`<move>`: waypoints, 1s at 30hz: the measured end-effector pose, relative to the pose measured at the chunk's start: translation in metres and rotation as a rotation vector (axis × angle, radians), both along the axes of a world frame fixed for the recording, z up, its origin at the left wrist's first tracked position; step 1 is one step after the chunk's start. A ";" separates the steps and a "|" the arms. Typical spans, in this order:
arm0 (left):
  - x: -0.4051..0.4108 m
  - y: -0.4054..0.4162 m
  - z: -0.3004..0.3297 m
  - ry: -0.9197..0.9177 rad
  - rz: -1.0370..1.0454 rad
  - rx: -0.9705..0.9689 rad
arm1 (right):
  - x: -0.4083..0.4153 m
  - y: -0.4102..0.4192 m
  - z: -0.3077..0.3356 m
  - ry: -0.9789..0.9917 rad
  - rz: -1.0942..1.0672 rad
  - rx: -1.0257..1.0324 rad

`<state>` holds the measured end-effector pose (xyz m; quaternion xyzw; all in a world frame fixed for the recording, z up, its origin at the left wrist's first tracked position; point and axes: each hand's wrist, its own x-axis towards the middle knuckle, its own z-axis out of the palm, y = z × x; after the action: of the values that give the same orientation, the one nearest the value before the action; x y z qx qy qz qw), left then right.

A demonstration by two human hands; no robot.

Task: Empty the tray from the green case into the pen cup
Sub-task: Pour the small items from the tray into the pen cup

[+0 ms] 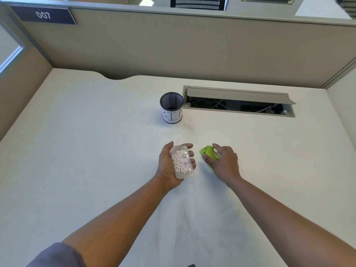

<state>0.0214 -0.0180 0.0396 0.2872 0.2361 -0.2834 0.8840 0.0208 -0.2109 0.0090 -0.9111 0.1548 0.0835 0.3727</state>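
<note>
**Tray out of the case, level in your left hand, cup ahead**

Your left hand lies palm up with the clear tray cradled flat across it, your grip wrapped around both long edges. Holding it level makes sense: the tray is a shallow, round-cornered rectangle of see-through plastic, and the heap of small pale paper dots inside is loose and light, likely to slide out at any tilt. It sits above the worktop, just beside the green case, well short of the pen cup.

Your right hand rests palm down on the green case, grip closed over its top, probably to steady it against the worktop while the tray comes free. The case is glossy lime plastic with a rounded, wedge-like body; most of it is hidden beneath your hand.

The pen cup stands upright farther back, a dark wire-mesh cylinder with a white paper band lettered by hand. Its mouth is open and unobstructed, though narrow, so I would judge that pouring from a short end of the tray suits it best.
</note>
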 end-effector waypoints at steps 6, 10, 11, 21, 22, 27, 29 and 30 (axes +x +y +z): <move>0.005 -0.001 0.007 -0.014 0.045 0.030 | -0.014 0.030 0.034 -0.225 -0.018 0.258; 0.010 0.001 0.012 -0.030 0.124 0.069 | -0.023 0.052 0.057 -0.205 0.017 0.479; 0.012 0.002 0.014 -0.033 0.142 0.070 | -0.024 0.055 0.060 -0.167 0.020 0.513; 0.023 0.011 0.023 -0.094 0.234 0.203 | -0.021 0.066 0.070 -0.049 -0.083 0.748; 0.024 0.012 0.023 -0.098 0.215 0.271 | -0.019 0.064 0.071 -0.076 -0.093 0.725; 0.033 0.018 0.033 -0.125 0.124 0.536 | -0.006 0.057 0.072 -0.150 -0.134 0.650; 0.037 0.020 0.036 -0.146 0.094 0.582 | -0.003 0.055 0.071 -0.162 -0.155 0.642; 0.038 0.021 0.038 -0.157 0.082 0.597 | -0.002 0.054 0.071 -0.166 -0.155 0.644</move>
<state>0.0596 0.0033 0.0772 0.5455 0.2513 -0.1427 0.7867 0.0193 -0.1574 0.0796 -0.7359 0.1585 0.0248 0.6578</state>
